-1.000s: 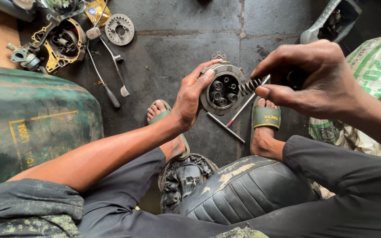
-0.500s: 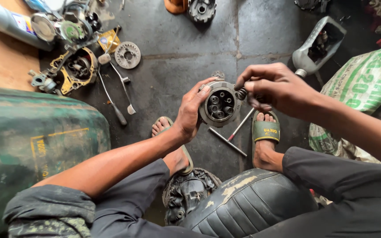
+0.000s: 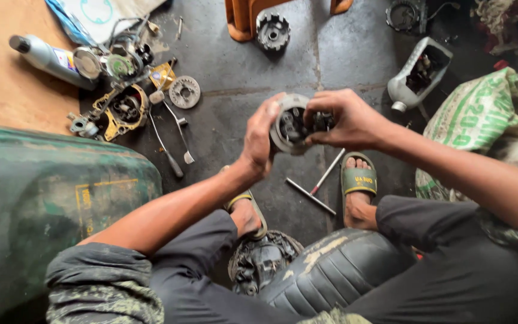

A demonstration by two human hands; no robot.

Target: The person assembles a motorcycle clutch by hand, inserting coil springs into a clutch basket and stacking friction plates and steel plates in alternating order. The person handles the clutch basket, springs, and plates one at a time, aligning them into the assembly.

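Note:
A round grey metal engine part (image 3: 288, 129), with dark holes in its face, is held up between both hands above the oily floor. My left hand (image 3: 260, 141) grips its left rim from the side. My right hand (image 3: 343, 119) covers its right half, fingertips pressed into the face; what they hold there is hidden. Under the hands lie two thin metal rods (image 3: 319, 186) crossed on the floor, between my two sandalled feet.
A green metal tank (image 3: 43, 204) fills the left. Engine parts, a gear (image 3: 184, 92), levers and a spray can (image 3: 46, 58) lie at upper left. A cut plastic jug (image 3: 418, 73) and a printed sack (image 3: 481, 120) are at right. A black seat (image 3: 331, 270) sits below.
My right hand has closed in over the part's face, where a second ago it held a spring-like piece off to the right. The camera view has pulled back, showing more floor.

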